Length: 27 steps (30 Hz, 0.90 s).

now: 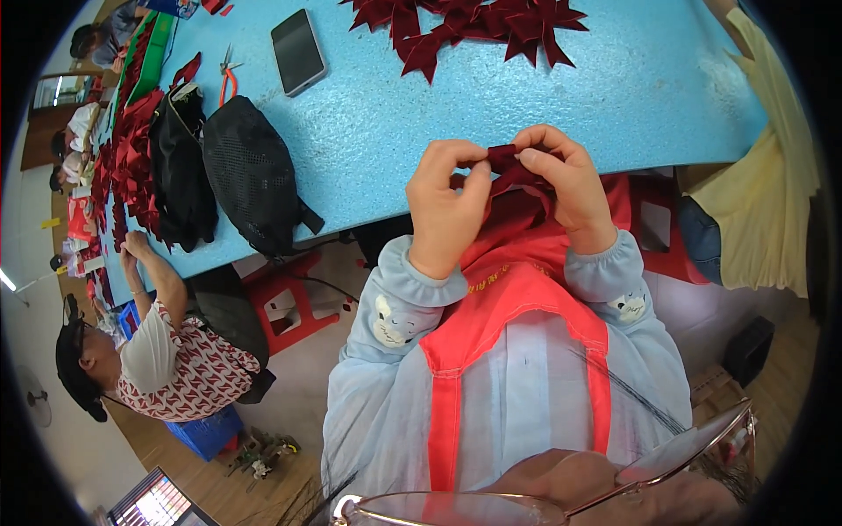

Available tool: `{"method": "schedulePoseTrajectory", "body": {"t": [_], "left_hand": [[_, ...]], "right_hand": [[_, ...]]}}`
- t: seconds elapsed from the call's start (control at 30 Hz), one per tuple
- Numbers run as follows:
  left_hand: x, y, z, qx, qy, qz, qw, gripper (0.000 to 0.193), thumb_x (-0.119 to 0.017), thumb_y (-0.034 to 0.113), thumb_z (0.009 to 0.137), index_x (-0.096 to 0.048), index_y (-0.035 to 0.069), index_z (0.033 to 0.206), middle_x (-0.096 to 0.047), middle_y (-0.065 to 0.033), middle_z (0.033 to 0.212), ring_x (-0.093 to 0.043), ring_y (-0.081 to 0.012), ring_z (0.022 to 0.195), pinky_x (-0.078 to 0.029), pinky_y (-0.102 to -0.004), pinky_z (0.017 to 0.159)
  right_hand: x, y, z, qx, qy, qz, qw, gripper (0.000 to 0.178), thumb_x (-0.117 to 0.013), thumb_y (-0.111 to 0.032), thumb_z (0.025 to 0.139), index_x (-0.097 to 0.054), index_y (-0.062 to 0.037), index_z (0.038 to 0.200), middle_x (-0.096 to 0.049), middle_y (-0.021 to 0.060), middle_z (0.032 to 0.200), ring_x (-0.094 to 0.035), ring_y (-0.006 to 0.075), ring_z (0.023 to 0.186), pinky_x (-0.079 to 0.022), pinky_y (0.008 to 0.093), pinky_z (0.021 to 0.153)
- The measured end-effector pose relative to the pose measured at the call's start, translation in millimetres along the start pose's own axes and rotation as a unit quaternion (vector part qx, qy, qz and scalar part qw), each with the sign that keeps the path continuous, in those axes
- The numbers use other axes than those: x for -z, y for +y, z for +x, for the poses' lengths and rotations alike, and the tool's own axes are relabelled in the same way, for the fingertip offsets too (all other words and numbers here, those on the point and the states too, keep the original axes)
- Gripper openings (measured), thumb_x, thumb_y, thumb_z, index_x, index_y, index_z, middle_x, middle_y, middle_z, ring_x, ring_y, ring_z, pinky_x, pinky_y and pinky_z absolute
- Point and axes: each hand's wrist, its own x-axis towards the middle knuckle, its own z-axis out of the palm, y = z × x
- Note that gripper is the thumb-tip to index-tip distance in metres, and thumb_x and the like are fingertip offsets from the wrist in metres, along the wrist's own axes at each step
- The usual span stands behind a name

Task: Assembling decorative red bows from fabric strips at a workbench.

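Between my two hands, just over the near edge of the blue table (377,131), a dark red velvet ribbon (504,159) is stretched. My left hand (449,197) pinches its left end between thumb and forefinger. Thumb and fingertips of my right hand (566,180) close on the other end. Part of the ribbon hangs below, over the red apron (517,285) on my lap. Farther off on the table lies a pile of dark red velvet bows (469,26) with pointed tails.
A black phone (298,53), orange-handled pliers (229,77) and black bags (250,171) lie to the left. Beyond them are more red ribbons (132,167) and a green tray (149,57). A co-worker (175,351) sits at left; another person in yellow (754,184) stands at right. Red stools (289,302) flank me.
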Motion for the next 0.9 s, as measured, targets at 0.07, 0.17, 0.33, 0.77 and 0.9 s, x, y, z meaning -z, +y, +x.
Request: {"method": "schedulePoseTrajectory", "body": {"t": [0.07, 0.17, 0.33, 0.77, 0.9], "left_hand": [[-0.6, 0.3, -1.4, 0.051, -0.007, -0.047, 0.998, 0.014, -0.057, -0.004, 0.075, -0.058, 0.001, 0.088, -0.058, -0.0085, 0.083, -0.058, -0.0154, 0.065, -0.046, -0.025, 0.055], [-0.7, 1.2, -2.9, 0.153, -0.018, -0.138, 0.978, 0.013, -0.056, -0.005, 0.074, -0.058, 0.001, 0.086, -0.057, -0.0087, 0.083, -0.058, -0.0159, 0.065, -0.046, -0.0255, 0.054], [0.6, -0.3, -4.5, 0.0, -0.013, -0.003, 1.0, 0.01, -0.055, -0.003, 0.076, -0.057, -0.001, 0.086, -0.057, -0.0081, 0.082, -0.058, -0.014, 0.066, -0.046, -0.0244, 0.054], [5.7, 7.2, -5.7, 0.219, -0.098, -0.335, 0.911, 0.008, -0.056, -0.001, 0.078, -0.055, -0.001, 0.086, -0.057, -0.0079, 0.082, -0.058, -0.0136, 0.069, -0.048, -0.0234, 0.059], [7.7, 13.9, -3.2, 0.108, -0.112, -0.139, 0.978, 0.009, -0.056, -0.001, 0.078, -0.054, -0.001, 0.087, -0.056, -0.006, 0.081, -0.057, -0.0121, 0.069, -0.049, -0.0237, 0.062]], "right_hand": [[-0.4, 0.3, 5.3, -0.037, 0.011, 0.019, 0.999, 0.013, -0.058, -0.006, 0.079, -0.055, -0.0038, 0.091, -0.054, -0.0019, 0.085, -0.049, 0.004, 0.075, -0.041, 0.0175, 0.069], [-0.6, -0.1, 0.6, -0.112, 0.029, 0.058, 0.992, 0.012, -0.058, -0.007, 0.078, -0.056, -0.0043, 0.09, -0.054, -0.0029, 0.084, -0.048, 0.003, 0.075, -0.039, 0.0168, 0.068], [1.0, 1.5, 0.0, -0.035, -0.021, 0.021, 0.999, 0.011, -0.058, -0.007, 0.079, -0.056, -0.0043, 0.089, -0.054, -0.004, 0.081, -0.047, 0.0025, 0.072, -0.038, 0.0166, 0.067], [-8.6, 0.8, -3.5, -0.124, -0.016, 0.09, 0.988, 0.015, -0.056, -0.02, 0.086, -0.058, -0.0055, 0.082, -0.055, -0.0029, 0.079, -0.049, 0.0038, 0.071, -0.039, 0.018, 0.065], [-10.4, 2.0, -1.8, -0.099, -0.008, 0.058, 0.993, 0.016, -0.055, -0.021, 0.086, -0.056, -0.0063, 0.08, -0.052, -0.0043, 0.075, -0.046, 0.003, 0.067, -0.037, 0.0177, 0.061]]}}
